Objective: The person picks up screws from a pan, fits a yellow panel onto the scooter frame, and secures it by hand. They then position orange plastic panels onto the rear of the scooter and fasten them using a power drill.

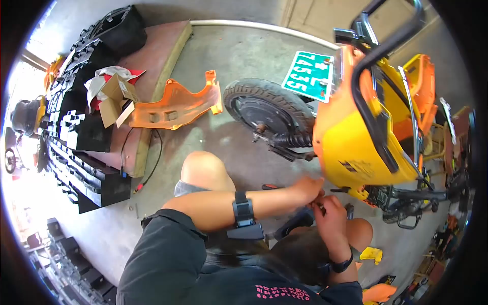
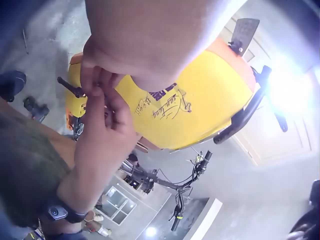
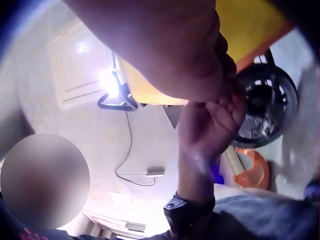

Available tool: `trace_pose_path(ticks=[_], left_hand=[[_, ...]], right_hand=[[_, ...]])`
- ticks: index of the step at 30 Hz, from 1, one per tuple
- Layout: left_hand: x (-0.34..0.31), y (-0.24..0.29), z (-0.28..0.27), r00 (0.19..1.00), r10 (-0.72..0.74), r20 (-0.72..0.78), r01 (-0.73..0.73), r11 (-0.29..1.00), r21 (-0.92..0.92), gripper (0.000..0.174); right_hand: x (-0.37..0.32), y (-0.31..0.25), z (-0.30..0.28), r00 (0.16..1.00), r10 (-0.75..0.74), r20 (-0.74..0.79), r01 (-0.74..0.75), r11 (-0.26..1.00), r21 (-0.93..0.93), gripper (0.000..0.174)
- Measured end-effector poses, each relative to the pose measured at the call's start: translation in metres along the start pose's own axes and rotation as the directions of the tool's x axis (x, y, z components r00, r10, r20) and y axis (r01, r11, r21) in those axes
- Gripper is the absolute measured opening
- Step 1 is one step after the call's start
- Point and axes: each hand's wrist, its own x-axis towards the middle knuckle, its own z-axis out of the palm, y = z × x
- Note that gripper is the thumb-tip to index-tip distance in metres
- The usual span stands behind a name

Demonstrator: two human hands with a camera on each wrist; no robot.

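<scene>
My left hand (image 1: 307,190) and right hand (image 1: 331,218) meet at the fingertips, close beside the lower edge of a yellow scooter body panel (image 1: 356,147). In the left wrist view, the curled fingers of the right hand (image 2: 107,122) come up under those of the left hand. Between them they pinch a small dark piece, mostly hidden by the fingers; I cannot tell what kind it is. The right wrist view shows the left hand (image 3: 212,122) with bent fingers, partly covered by the right forearm. A short black lever (image 2: 70,87) sticks out near the fingertips.
The scooter's rear wheel (image 1: 269,109) and green plate (image 1: 308,76) stand ahead. An orange cover (image 1: 175,107) leans at a low ledge by an open cardboard box (image 1: 117,99). Black crates (image 1: 76,132) line the left. A yellow piece (image 1: 372,255) lies on the floor at right.
</scene>
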Motion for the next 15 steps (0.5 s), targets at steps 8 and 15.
trace_pose_path(ticks=[8, 15], left_hand=[[0.005, 0.003, -0.017, 0.962, -0.075, -0.261, 0.113, 0.984, 0.137, 0.048], [0.009, 0.009, -0.029, 0.985, -0.028, -0.169, 0.091, 0.924, 0.372, 0.042]], right_hand=[[0.072, 0.034, 0.027, 0.931, -0.151, 0.334, 0.104, 0.983, 0.153, 0.022], [0.072, -0.016, 0.008, 0.962, -0.014, 0.274, -0.039, 0.981, 0.188, 0.015]])
